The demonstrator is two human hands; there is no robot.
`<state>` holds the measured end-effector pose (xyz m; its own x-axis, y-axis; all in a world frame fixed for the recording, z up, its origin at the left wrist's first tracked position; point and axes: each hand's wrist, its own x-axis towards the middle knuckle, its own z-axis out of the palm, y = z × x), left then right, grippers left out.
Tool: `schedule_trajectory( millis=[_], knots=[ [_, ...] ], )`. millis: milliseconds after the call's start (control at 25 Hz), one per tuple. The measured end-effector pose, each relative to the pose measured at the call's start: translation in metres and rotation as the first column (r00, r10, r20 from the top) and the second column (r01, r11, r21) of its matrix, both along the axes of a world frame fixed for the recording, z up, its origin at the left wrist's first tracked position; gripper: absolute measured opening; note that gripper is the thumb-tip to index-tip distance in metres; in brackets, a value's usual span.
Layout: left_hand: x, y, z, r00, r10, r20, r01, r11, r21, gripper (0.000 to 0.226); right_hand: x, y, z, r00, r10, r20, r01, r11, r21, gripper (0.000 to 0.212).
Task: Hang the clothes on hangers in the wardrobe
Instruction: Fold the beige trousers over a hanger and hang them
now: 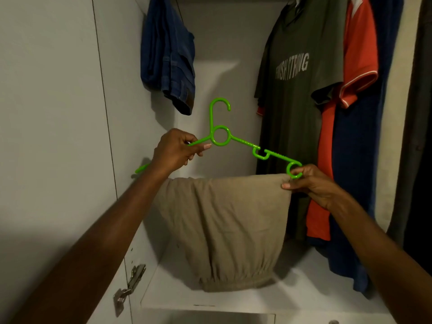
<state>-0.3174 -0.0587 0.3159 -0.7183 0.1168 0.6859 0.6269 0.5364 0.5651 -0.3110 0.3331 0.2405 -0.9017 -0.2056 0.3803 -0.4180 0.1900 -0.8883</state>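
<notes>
White wardrobe panels (58, 113) fill the left and back of the frame, with folded blue jeans (168, 54) hanging at upper centre and an olive printed T-shirt (292, 101), a red shirt (357, 54) and darker garments crowding the right side. At mid-frame a bright green plastic hanger (221, 136) is held level, its hook pointing up and not yet on any rail, and folded beige trousers (222, 225) drape over its lower bar, their gathered waistband hanging down toward the white shelf (304, 288) at lower centre. The cloth looks soft, limp and fairly light, likely to slide along smooth plastic if the hanger tips, while the hanger itself seems thin, stiff and slightly springy; the shoulders near the hook look like the safest place to carry it. The left hand (175, 150) is closed around the hanger's left shoulder arm, thumb and fingers pinching it just beside the central ring. The right hand (308, 183) is closed too, pinching the ringed right end of the hanger together with the top edge of the trousers.
</notes>
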Motion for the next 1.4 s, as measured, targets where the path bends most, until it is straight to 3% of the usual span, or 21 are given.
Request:
schedule_trajectory(
  millis=[120,240,400,520,600,720,880,1000,1120,1240,1360,1400],
  knots=[
    [-0.001,0.003,0.008,0.999,-0.039,0.014,0.039,0.999,0.020,0.033,-0.005,0.000,-0.005,0.999,-0.045,0.027,0.049,0.986,-0.158,0.077],
    [0.000,0.011,0.011,0.999,-0.052,0.004,0.052,0.998,0.020,0.031,-0.008,-0.011,-0.017,0.997,-0.071,0.021,0.074,0.930,-0.359,0.085],
    [0.005,0.014,0.014,0.999,0.016,-0.030,-0.014,0.999,0.051,0.036,0.001,-0.024,-0.018,0.999,0.042,0.008,-0.030,0.829,-0.559,0.043],
    [0.005,0.015,0.021,0.999,0.042,0.016,-0.043,0.997,0.062,0.040,0.002,-0.038,-0.018,1.000,-0.001,-0.018,-0.010,0.797,-0.603,0.033],
    [0.007,0.016,0.029,0.999,0.041,0.034,-0.042,0.998,0.038,0.039,-0.006,-0.047,-0.020,0.999,-0.038,-0.003,0.025,0.718,-0.696,0.018],
    [0.008,0.014,0.043,0.996,0.020,0.082,-0.015,0.998,-0.068,0.034,-0.024,-0.060,-0.022,0.996,-0.067,0.053,0.083,0.605,-0.792,0.014],
    [0.019,0.012,0.080,0.994,0.047,0.097,-0.005,0.920,-0.392,0.023,-0.050,-0.080,-0.007,0.996,-0.030,0.089,0.092,0.503,-0.859,0.007],
    [0.044,0.004,0.114,0.988,0.016,0.151,0.055,0.888,-0.457,0.024,-0.067,-0.095,0.017,0.996,0.052,0.073,0.043,0.438,-0.898,0.032],
    [0.058,-0.013,0.140,0.988,0.150,0.039,-0.107,0.844,-0.526,0.037,-0.084,-0.111,0.051,0.992,0.124,0.019,-0.029,0.375,-0.927,0.038],
    [0.067,-0.024,0.159,0.953,0.275,-0.128,-0.302,0.830,-0.469,0.043,-0.107,-0.131,0.090,0.995,0.093,-0.026,-0.060,0.392,-0.918,0.022],
    [0.082,-0.030,0.178,0.787,0.481,-0.388,-0.616,0.652,-0.442,0.054,-0.123,-0.147,0.128,0.997,0.059,-0.057,-0.075,0.398,-0.914,0.017],
    [0.083,-0.033,0.184,0.767,0.497,-0.405,-0.639,0.640,-0.427,0.055,-0.128,-0.149,0.141,0.996,0.069,-0.058,-0.081,0.394,-0.916,0.017]
  ],
)
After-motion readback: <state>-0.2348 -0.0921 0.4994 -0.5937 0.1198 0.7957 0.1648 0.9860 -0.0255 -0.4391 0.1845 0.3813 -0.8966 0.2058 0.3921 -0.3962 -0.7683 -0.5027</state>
